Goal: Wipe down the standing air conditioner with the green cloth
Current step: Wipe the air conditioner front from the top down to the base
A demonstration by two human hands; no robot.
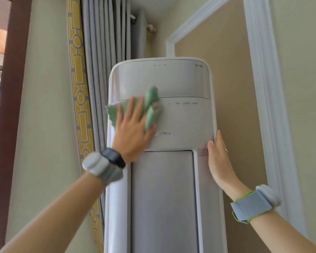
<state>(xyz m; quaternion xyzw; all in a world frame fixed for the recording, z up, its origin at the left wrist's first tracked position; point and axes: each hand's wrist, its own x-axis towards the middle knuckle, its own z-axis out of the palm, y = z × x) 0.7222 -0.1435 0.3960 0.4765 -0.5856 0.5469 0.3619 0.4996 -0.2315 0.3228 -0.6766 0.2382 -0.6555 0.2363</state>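
— Head view: what stands in front?
— A white Midea standing air conditioner point(181, 121), grey curtain point(102, 52) behind.
— The hands?
— Left hand point(133, 132) presses the green cloth point(150, 108) flat on its front panel, fingers spread. Right hand point(219, 157) lies open against its right edge, holding nothing

Tall white standing air conditioner point(179, 123) with rounded top corners, upright against the beige wall. Glossy silver-grey band across its top, pale control strip with small printed labels below, "Midea" logo partly covered, long grey recessed panel down the lower front. Crumpled mint-green cloth point(150, 108) pressed flat on the upper-left front, straddling the seam between top band and control strip; its edges look blurred, folds bunched, one corner sticking up.
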